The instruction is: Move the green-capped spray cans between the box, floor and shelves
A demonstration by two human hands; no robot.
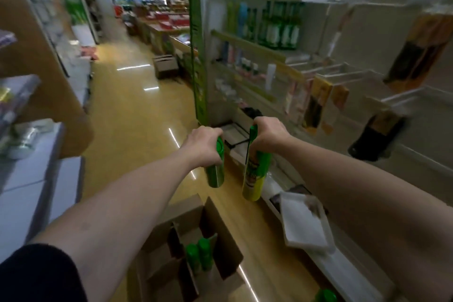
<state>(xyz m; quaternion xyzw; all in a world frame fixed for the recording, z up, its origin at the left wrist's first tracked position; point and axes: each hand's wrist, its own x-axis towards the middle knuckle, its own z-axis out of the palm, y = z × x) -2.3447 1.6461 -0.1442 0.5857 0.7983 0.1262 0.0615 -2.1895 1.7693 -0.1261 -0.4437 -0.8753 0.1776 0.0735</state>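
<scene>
- The left hand [204, 141] grips a green spray can [216, 167] by its top, with the fingers curled round the cap. Held that way, the can hangs straight down and the hand does not cover the body.
- The right hand [268, 133] grips a second spray can [256, 174] the same way, at the top. This one is green above and yellow below, and it tilts a little.
- Both cans hang in the air over the floor [132, 115], side by side but apart, so they do not knock each other.
- A cardboard box [196, 247] stands open on the floor just below the arms. Its flaps are folded out, so a hand can go in from above.
- More green cans [199, 255] stand upright inside the box, packed close together. Standing up, their caps are easy to grab.
- The shelves [257, 54] are on the right, near the right hand. Green bottles and other goods stand in rows there.
- A white tray [304, 223] sits tilted on the low shelf by the right arm.
- Another green cap [324, 296] shows at the bottom edge; I cannot tell what it stands on.
</scene>
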